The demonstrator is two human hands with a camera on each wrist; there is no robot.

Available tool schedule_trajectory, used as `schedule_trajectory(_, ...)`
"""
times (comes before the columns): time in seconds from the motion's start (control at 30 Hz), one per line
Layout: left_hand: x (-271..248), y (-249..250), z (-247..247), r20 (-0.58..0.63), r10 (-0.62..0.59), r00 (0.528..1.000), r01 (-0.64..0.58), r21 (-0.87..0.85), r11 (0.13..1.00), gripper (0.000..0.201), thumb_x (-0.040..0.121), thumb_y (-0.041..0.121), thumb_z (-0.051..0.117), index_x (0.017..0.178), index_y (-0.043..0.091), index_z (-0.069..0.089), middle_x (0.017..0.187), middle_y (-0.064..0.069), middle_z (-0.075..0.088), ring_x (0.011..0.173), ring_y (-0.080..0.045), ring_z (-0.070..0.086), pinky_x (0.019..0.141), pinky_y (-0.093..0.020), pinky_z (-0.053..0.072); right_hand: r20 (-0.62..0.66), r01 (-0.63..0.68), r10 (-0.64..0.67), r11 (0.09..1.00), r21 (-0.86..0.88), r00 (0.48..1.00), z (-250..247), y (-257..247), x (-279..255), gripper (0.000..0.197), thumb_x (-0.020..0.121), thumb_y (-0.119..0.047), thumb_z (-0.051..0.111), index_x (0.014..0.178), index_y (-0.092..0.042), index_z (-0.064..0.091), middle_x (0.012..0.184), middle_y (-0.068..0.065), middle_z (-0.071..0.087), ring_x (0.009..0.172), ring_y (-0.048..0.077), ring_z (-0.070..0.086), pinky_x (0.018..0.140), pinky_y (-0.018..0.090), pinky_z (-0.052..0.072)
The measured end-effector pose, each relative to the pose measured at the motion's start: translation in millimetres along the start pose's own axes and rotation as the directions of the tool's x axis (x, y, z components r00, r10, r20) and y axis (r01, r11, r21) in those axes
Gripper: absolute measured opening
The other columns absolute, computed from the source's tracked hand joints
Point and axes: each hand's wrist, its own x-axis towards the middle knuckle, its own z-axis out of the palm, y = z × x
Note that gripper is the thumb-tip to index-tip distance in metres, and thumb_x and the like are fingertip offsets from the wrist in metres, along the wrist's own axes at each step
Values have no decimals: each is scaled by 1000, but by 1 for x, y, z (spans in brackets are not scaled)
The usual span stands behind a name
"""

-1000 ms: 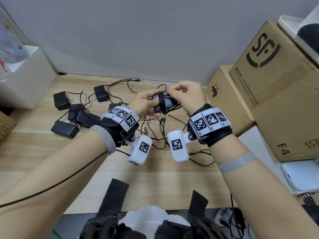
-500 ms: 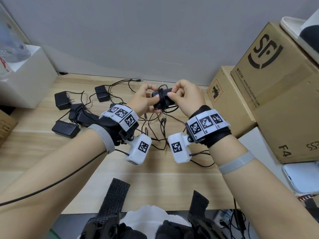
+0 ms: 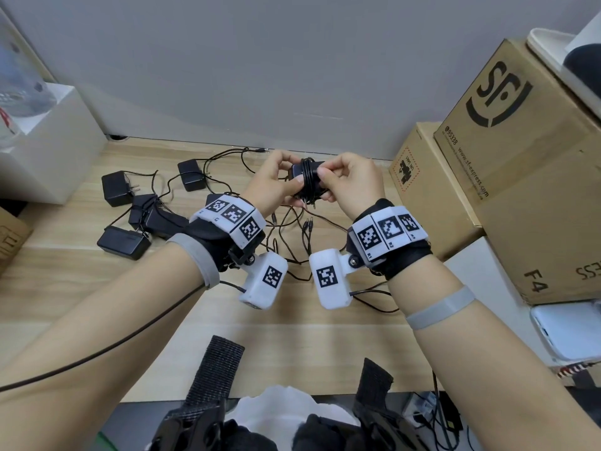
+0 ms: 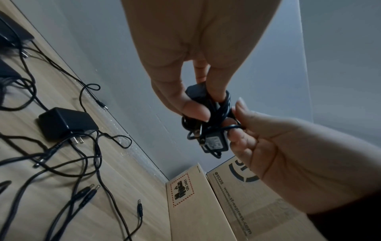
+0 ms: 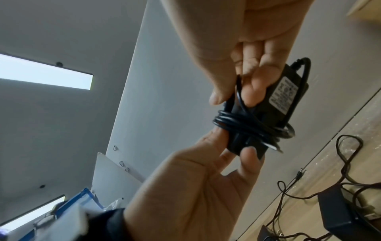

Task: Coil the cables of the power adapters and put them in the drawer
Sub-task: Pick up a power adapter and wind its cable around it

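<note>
Holding a black power adapter (image 3: 305, 177) up above the wooden table (image 3: 162, 320), both hands meet at the centre of the head view. The left hand (image 3: 276, 183) pinches one end of the adapter between thumb and curled fingers. The right hand (image 3: 351, 183) grips the other end, its fingers curled round the body and its thumb pressing on the cable (image 5: 247, 125). The cable is wound in several turns round the middle of the adapter; a short loose loop stands out at one end near the right fingers (image 5: 253, 88). The printed label (image 5: 284, 96) on the adapter faces the right wrist camera.

On the table, left of the hands, lie several more black adapters: one with its plug prongs showing (image 3: 117, 188), one further back (image 3: 192, 174), and a cluster nearer the left forearm (image 3: 125, 244). Their cables (image 3: 292, 242) run loose and tangled across the table under both wrists, with several barrel plugs (image 4: 86, 194) lying free.

At the right, cardboard boxes (image 3: 536, 177) are stacked against the wall. A white box (image 3: 48, 157) sits at the far left. The drawer does not show in any view.
</note>
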Motion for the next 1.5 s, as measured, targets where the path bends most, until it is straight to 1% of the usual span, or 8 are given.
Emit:
schedule_trajectory(0.23, -3, 2, 0, 25, 61, 998, -62, 77, 995, 21, 92, 0, 49, 105, 16, 47, 117, -7, 42, 61, -11, 56, 45, -14, 47, 19, -55, 54, 998, 40, 998, 2, -2, -2, 16, 86, 4, 53, 87, -7, 65, 62, -2, 59, 49, 6, 58, 64, 19, 54)
schedule_trajectory(0.53, -3, 4, 0, 35, 98, 995, -101, 112, 988, 24, 91, 0, 49, 105, 19, 46, 115, -4, 48, 62, -12, 56, 47, -16, 50, -131, -52, 74, 985, 166, 989, 9, -3, -6, 40, 78, 5, 62, 72, -26, 38, 75, -1, 49, 51, 20, 58, 61, 36, 55)
schedule_trajectory(0.8, -3, -1, 0, -43, 125, 991, -118, 136, 984, 19, 90, -2, 51, 94, 18, 50, 110, -5, 55, 66, -15, 60, 43, -17, 48, -131, -57, 64, 997, 60, 989, 9, -1, -3, 32, 71, -7, 73, 73, -26, 47, 56, -6, 62, 60, 12, 66, 67, 30, 55)
schedule_trajectory(1.0, -1, -5, 0, -85, 79, 993, -74, 57, 996, 26, 91, -2, 48, 79, 21, 45, 90, 2, 55, 67, -12, 55, 42, -16, 47, -121, 11, -19, 998, -60, 993, 2, -1, 4, 13, 79, -27, 66, 72, -31, 56, 77, -11, 62, 82, 12, 59, 83, 35, 51)
schedule_trajectory(1.13, -4, -2, 4, -40, 57, 998, -56, 38, 998, 25, 93, -1, 45, 80, 19, 43, 82, 0, 53, 54, -6, 54, 41, -14, 44, 27, -27, 28, 998, -49, 999, 0, 3, 12, 23, 86, -41, 57, 105, -28, 60, 113, -1, 57, 106, 15, 54, 95, 32, 43)
schedule_trajectory(1.3, -5, 2, 7, 25, 74, 997, -75, 32, 997, 24, 94, -2, 43, 81, 17, 41, 80, 4, 54, 43, 4, 54, 40, -12, 41, 149, 27, -23, 999, -21, 989, 2, 9, 14, 34, 92, -41, 49, 102, -14, 69, 103, 2, 70, 101, 18, 63, 97, 40, 47)
schedule_trajectory(1.4, 0, 0, 6, 20, 105, 994, -107, 85, 991, 26, 93, -4, 43, 80, 18, 42, 78, 1, 53, 57, 1, 56, 55, -14, 45, 150, 76, -80, 997, 31, 985, -1, 14, 12, 32, 93, -35, 50, 101, -9, 68, 98, 1, 68, 97, 17, 63, 94, 36, 48)
schedule_trajectory(1.5, 6, 0, 0, -56, 96, 994, -90, 102, 991, 25, 95, 0, 41, 82, 21, 42, 82, -1, 56, 73, -13, 58, 75, -33, 49, 166, 64, -66, 998, 14, 984, -1, 19, 10, 20, 94, -34, 47, 92, -20, 61, 91, -4, 63, 91, 16, 59, 89, 32, 46)
